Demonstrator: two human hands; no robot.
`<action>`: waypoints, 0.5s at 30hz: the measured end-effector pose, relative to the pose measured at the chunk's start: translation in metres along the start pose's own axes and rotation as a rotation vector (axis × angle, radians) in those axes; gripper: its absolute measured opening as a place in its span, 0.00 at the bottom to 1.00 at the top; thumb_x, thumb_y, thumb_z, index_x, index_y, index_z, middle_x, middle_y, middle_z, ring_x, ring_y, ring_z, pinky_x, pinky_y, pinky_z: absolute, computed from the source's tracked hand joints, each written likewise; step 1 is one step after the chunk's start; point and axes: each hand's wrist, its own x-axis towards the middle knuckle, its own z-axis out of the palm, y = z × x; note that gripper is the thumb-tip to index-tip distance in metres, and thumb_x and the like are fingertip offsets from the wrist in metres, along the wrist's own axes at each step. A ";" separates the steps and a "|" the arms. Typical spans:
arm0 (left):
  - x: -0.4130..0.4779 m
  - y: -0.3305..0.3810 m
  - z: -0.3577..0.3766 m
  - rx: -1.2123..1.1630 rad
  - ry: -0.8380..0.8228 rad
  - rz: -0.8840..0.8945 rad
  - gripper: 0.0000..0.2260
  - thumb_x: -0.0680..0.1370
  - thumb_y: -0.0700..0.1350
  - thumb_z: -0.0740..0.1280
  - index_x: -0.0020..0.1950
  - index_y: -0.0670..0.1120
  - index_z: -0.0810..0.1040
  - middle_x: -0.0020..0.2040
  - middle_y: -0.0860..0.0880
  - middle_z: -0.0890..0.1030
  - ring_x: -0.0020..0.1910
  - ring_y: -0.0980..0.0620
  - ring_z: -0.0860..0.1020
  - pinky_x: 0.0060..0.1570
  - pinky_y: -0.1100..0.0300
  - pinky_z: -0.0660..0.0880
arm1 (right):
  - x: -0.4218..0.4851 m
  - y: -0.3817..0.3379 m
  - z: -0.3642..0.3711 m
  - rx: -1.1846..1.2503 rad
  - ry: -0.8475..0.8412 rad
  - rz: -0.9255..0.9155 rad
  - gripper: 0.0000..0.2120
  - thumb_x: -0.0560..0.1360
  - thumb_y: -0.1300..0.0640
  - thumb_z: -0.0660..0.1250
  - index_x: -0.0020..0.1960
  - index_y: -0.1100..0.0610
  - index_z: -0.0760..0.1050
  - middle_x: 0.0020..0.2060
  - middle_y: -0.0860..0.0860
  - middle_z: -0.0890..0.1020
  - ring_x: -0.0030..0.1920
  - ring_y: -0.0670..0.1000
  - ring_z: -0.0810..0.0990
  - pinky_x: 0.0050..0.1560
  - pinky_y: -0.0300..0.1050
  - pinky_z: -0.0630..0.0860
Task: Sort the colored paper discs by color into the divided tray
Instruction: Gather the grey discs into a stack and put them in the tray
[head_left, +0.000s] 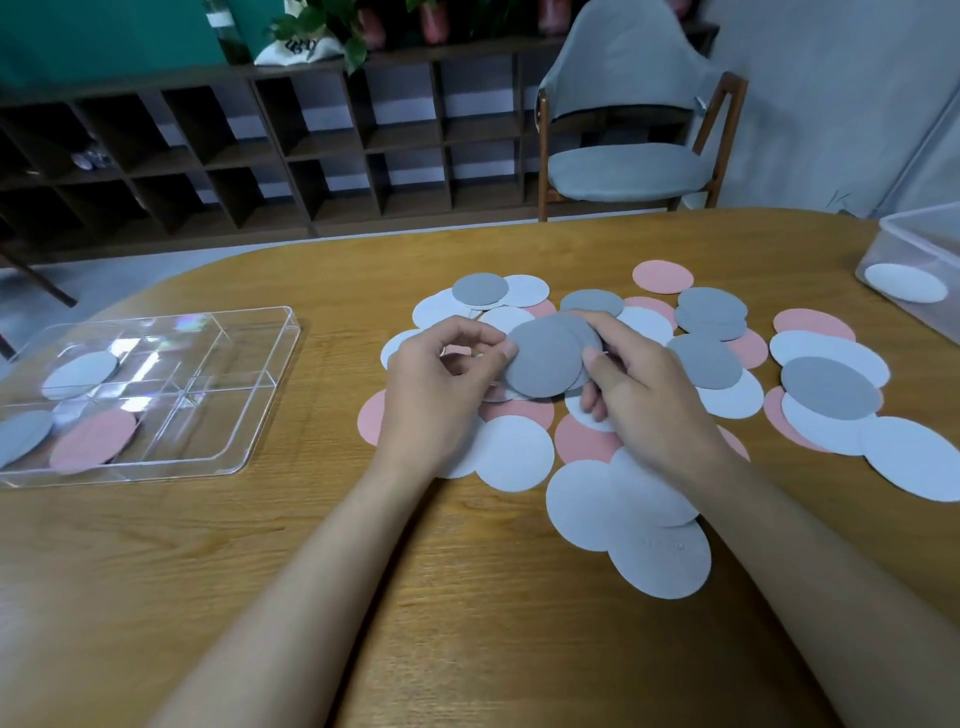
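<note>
Fingers of my left grip (441, 379) pinch the left edge of a small stack of round grey paper discs (545, 358). My right grip (639, 384) clamps the right side, I think so same-colour ones travel together. Loose white, pink and grey discs (514, 452) lie underneath on the wooden worktop (363, 545). The clear plastic divided tray (249, 338) sits well left, holding a few.

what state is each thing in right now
left hand, pinching the edge of the grey discs
right hand, holding the grey discs
grey discs, small stack held above the pile
divided tray, white, grey and pink discs in separate compartments
loose discs, unsorted, overlapping on the table
clear box, holds a white disc
</note>
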 end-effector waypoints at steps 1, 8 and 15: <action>-0.002 0.000 0.001 0.002 0.010 -0.005 0.04 0.78 0.42 0.77 0.49 0.43 0.84 0.39 0.45 0.86 0.35 0.47 0.86 0.33 0.61 0.81 | 0.000 -0.001 0.000 0.014 -0.004 -0.007 0.19 0.86 0.59 0.55 0.69 0.41 0.74 0.38 0.54 0.80 0.42 0.54 0.80 0.48 0.62 0.81; -0.006 -0.006 0.005 0.256 0.013 0.174 0.11 0.79 0.44 0.74 0.61 0.51 0.86 0.47 0.58 0.87 0.43 0.65 0.84 0.45 0.62 0.83 | -0.006 -0.006 0.003 -0.059 -0.105 -0.081 0.24 0.85 0.55 0.53 0.81 0.45 0.64 0.55 0.47 0.80 0.51 0.48 0.77 0.49 0.44 0.77; -0.008 -0.007 0.002 0.413 0.027 0.412 0.08 0.77 0.45 0.74 0.56 0.48 0.88 0.41 0.53 0.88 0.38 0.57 0.85 0.40 0.55 0.82 | -0.002 -0.004 0.002 -0.309 -0.039 -0.191 0.20 0.85 0.56 0.62 0.76 0.50 0.68 0.57 0.47 0.79 0.53 0.48 0.77 0.49 0.28 0.70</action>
